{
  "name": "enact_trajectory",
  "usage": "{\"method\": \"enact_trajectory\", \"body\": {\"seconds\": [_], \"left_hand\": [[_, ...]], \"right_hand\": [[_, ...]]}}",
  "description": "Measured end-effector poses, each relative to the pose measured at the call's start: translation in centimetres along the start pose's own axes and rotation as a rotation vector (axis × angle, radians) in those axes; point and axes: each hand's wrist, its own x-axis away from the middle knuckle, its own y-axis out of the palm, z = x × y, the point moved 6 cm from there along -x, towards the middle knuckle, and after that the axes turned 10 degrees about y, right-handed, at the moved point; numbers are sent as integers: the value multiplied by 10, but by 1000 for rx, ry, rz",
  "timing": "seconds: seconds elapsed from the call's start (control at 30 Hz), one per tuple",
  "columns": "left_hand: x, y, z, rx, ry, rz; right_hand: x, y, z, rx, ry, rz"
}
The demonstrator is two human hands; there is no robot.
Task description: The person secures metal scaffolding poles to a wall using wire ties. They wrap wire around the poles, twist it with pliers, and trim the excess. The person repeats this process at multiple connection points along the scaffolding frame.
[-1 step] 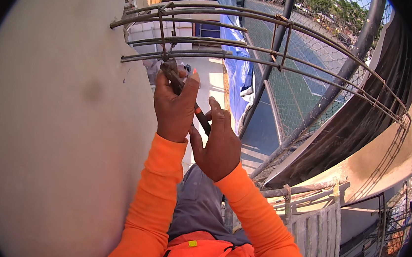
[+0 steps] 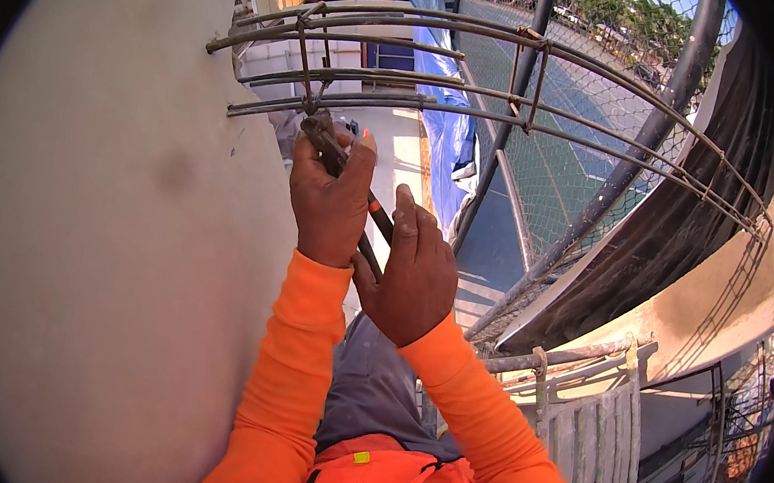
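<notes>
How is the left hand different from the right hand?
The left hand is higher, wrapped around the pliers near their head at the steel bars. The right hand sits lower, on the pliers' handles, fingers pointing up. Both wear orange sleeves and are bare.

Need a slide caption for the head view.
Both hands, left and right, grip pliers at curved rebar beside a concrete column.

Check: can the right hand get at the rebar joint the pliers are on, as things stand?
Probably yes. The right hand sits on the pliers handles just below the left hand, and the rebar joint is directly above the pliers' head. Only the left hand and the tool lie between; the bars around it are open.
</notes>
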Motion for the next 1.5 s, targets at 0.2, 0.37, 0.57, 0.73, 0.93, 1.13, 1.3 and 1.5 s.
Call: {"method": "enact_trajectory", "body": {"seconds": [0.2,0.37,0.57,0.73,0.93,1.13,1.3,1.5], "left_hand": [[3,-5,6,-102,-161,-39],[-1,-12,-12,-7,-381,-186],[-1,-16,-5,-612,91,-95],[3,-25,-10,-102,-286,-310],[-10,-18,-18,-125,-191,-202],[0,-19,-18,91,-363,-262],[-7,-25,-10,246,-497,-490],[-7,-39,-18,268,-440,-478]], "right_hand": [[7,21,20,-230,119,-151],[15,54,27,-842,215,-455],[25,78,33,-809,381,-523],[28,76,36,-1346,578,-1013],[5,54,39,-1120,411,-873],[7,71,42,-1335,466,-1073],[30,104,9,-1436,589,-1058],[37,116,2,-1489,541,-1047]]}}
